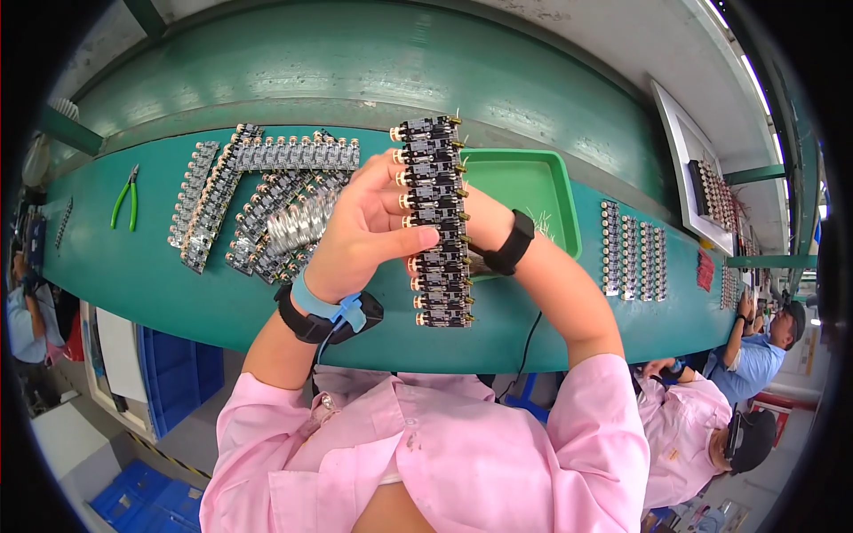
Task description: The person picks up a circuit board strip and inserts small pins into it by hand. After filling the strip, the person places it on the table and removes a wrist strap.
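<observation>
A long strip of joined black circuit boards [435, 191] stands on end before me. It has white-and-copper round parts along its left edge and short pins along its right. My left hand [351, 235] is closed on it, with the thumb across the front and the fingers partly behind. Most of my right hand [478, 213] is hidden behind the strip. Its fingers do not show, so I cannot tell whether it grips anything. A blue strap [329, 306] with a cord circles my left wrist.
Several similar board strips [209, 204] lie piled at left, with a silvery wire coil [298, 224] on them. Green-handled cutters [126, 200] lie farther left. A green tray [569, 191] holds thin clippings. More strips [653, 262] lie at right. Other people [680, 426] work nearby.
</observation>
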A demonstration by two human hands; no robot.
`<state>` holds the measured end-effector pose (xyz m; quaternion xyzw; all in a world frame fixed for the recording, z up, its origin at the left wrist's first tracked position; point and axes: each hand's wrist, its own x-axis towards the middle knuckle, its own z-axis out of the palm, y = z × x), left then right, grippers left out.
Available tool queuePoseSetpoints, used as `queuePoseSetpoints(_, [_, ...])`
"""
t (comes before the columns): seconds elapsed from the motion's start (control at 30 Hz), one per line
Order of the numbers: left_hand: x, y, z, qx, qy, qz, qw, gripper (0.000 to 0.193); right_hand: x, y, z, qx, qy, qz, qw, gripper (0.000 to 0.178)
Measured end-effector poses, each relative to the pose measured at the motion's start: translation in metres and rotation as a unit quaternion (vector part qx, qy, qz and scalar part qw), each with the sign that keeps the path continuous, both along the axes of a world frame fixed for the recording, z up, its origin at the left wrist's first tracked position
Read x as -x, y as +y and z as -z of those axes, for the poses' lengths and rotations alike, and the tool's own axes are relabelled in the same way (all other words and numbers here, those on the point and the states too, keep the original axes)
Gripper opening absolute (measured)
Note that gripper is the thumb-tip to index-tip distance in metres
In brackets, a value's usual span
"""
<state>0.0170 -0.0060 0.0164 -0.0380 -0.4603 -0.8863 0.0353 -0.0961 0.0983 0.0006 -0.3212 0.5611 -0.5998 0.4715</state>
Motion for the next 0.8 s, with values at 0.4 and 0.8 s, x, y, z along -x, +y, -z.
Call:
queuePoseSetpoints(0.4, [0.000,-0.003,0.000,0.035,-0.036,0.016,0.999,0.043,-0.017,0.092,-0.007,-0.197,0.581,0.004,0.790,0.022])
queuePoseSetpoints(0.8, [0.004,0.001,0.001,0.087,-0.064,0.022,0.994,0.034,-0.025,0.103,0.006,-0.184,0.526,0.066,0.828,0.009])
